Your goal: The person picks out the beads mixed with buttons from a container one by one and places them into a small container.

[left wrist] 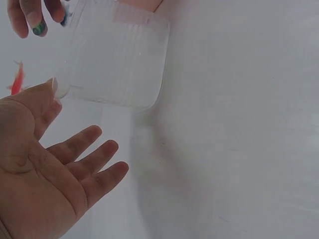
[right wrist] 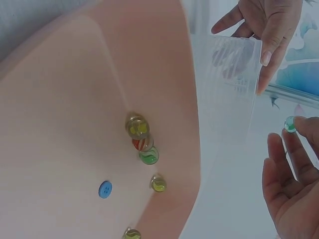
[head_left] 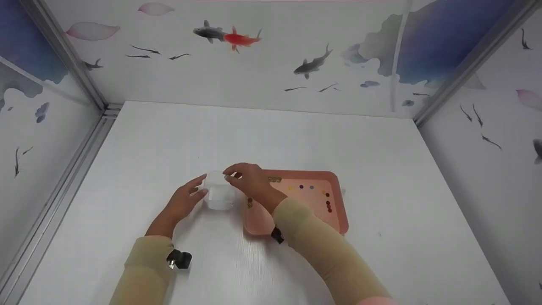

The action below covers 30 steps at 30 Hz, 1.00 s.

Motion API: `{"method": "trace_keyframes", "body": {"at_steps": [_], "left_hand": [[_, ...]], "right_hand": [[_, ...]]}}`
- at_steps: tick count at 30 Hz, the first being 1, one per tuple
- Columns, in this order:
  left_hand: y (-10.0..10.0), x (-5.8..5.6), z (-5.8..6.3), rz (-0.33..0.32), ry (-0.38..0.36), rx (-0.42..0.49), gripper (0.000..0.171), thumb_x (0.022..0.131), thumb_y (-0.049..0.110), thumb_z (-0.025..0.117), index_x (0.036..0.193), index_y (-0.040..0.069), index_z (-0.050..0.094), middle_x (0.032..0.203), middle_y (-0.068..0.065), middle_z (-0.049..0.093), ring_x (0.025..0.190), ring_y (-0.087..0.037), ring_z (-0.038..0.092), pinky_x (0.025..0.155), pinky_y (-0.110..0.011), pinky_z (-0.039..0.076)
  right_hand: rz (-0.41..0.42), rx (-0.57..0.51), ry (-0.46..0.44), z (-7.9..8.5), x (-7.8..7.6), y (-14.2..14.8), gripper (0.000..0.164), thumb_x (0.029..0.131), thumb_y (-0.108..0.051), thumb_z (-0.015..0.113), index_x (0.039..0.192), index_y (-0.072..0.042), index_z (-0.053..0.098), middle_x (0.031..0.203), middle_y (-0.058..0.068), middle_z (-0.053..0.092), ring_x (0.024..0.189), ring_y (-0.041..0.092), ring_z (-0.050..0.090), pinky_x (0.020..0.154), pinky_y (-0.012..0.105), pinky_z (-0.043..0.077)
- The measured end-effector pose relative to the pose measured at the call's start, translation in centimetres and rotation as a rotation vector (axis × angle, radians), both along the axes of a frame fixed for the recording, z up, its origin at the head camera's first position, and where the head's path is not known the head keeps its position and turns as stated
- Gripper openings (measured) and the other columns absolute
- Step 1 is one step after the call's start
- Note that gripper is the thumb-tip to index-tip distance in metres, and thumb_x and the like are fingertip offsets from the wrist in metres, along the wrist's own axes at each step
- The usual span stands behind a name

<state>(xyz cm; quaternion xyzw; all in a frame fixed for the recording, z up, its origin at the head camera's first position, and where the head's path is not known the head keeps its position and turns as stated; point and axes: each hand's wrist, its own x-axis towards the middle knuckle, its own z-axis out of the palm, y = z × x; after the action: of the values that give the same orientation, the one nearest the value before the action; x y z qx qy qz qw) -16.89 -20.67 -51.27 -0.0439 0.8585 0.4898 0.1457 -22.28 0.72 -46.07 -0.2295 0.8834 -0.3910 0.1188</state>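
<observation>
Left hand (head_left: 182, 201) sits leftmost, fingers set apart, tips against the container's left side; left grip spread, seems to be steadying rather than clutching. Clear container (head_left: 220, 195) comes next, on the white bench (head_left: 211, 262), just left of the tray. No marble that I can make out inside; the plastic is hazy, so low certainty. Right hand (head_left: 250, 180) is at the container's far right corner, right grip pinching one green marble (right wrist: 290, 124) between thumb and fingertip, plain from the right wrist. Whether it is right over the opening, cannot tell; not let go yet. Pink tray (head_left: 343, 220) is on the right, partly hidden by the right forearm. Near the wall facing the container: yellow marble (right wrist: 137, 128), red-striped marble (right wrist: 142, 145) and green-swirled marble (right wrist: 148, 156) bunched together, two more yellow ones apart from them, plus a blue button (right wrist: 105, 189). Farther right, small dark and yellow pieces, probably buttons too, the dark ones mostly near the tray's right wall. Progress, my judgement: early; one marble in hand, none confirmed in the container, at least five left in the tray, no fingers on the buttons.
</observation>
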Motion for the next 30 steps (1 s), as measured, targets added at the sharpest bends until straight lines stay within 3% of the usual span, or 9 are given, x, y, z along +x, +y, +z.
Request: {"method": "trace_keyframes", "body": {"at_steps": [21, 30], "left_hand": [[-0.1, 0.0, 0.0, -0.007, 0.018, 0.008, 0.055, 0.103, 0.030, 0.048, 0.153, 0.016, 0.030, 0.154, -0.022, 0.029, 0.139, -0.043, 0.030, 0.110, -0.057, 0.031], [0.0, 0.1, -0.1, -0.002, 0.030, 0.004, 0.056, 0.102, 0.030, 0.049, 0.152, 0.016, 0.031, 0.156, -0.017, 0.029, 0.139, -0.043, 0.030, 0.109, -0.057, 0.032]], "right_hand": [[0.105, 0.203, 0.137, -0.7, 0.5, -1.9, 0.021, 0.096, -0.021, 0.063, 0.115, -0.019, 0.072, 0.115, -0.003, 0.068, 0.100, 0.011, 0.064, 0.086, 0.027, 0.053], [0.172, 0.263, 0.278, -1.1, 0.6, -2.1, 0.021, 0.095, -0.019, 0.063, 0.114, -0.017, 0.073, 0.112, -0.003, 0.070, 0.102, 0.011, 0.065, 0.089, 0.025, 0.052]]}}
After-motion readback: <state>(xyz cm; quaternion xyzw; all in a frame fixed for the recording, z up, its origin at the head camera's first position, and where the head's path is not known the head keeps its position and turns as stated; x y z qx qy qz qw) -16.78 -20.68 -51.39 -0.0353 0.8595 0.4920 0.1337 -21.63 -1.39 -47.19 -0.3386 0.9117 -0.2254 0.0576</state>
